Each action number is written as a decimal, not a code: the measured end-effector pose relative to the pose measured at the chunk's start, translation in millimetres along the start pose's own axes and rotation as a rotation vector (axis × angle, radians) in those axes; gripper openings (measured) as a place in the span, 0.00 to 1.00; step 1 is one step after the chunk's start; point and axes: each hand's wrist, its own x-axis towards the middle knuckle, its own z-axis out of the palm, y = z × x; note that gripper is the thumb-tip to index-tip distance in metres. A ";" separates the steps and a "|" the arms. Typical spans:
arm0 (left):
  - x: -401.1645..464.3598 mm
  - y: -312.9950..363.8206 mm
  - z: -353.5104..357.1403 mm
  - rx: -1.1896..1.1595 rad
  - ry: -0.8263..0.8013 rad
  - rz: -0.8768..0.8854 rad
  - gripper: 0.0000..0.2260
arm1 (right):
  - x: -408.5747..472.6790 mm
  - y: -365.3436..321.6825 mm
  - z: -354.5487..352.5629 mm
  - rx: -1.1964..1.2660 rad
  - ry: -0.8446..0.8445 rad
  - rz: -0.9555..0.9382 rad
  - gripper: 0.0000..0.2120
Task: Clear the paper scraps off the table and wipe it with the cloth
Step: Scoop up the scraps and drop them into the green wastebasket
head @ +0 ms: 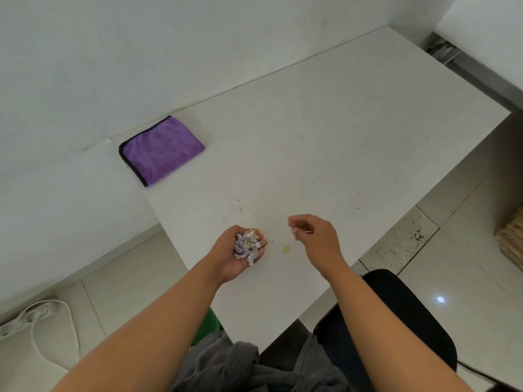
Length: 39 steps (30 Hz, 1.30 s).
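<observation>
My left hand (pixel 240 256) is cupped palm up over the near edge of the white table (pixel 339 123) and holds a wad of crumpled white and yellowish paper scraps (pixel 247 246). My right hand (pixel 317 236) hovers just to the right, fingers loosely curled and apart; I see nothing in it. Between the hands a tiny white scrap (pixel 273 239) and a small yellow scrap (pixel 286 249) lie on the table. A folded purple cloth (pixel 162 149) with a dark edge rests at the table's far left corner, by the wall.
A black chair seat (pixel 404 312) sits under the table's near right side. Something green (pixel 210 321) shows beneath the table edge on the left. A white power strip with cord (pixel 36 312) lies on the tiled floor. Wooden slats (pixel 512 239) stand at the right.
</observation>
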 end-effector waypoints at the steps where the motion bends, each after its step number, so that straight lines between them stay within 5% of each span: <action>1: -0.1 1.9 -0.7 -0.008 0.011 0.007 0.11 | 2.7 9.1 -5.1 -0.075 0.018 0.023 0.12; 13: 0.5 27.5 -18.2 -0.068 0.129 0.103 0.12 | 26.2 46.4 8.2 -0.530 -0.154 -0.113 0.26; 21: -5.0 23.5 -27.0 -0.069 0.116 0.099 0.12 | 7.5 46.4 39.8 -0.551 -0.210 -0.294 0.14; 26: -10.0 19.8 -27.2 -0.058 0.116 0.094 0.12 | 7.0 45.8 49.1 -0.639 -0.271 -0.387 0.19; 35: -18.7 12.7 -25.6 -0.015 0.052 0.067 0.12 | 19.8 47.2 62.0 -0.945 -0.207 -0.561 0.10; 39: -17.5 12.6 -23.8 -0.010 0.051 0.063 0.11 | 29.0 41.3 64.5 -0.875 -0.193 -0.490 0.13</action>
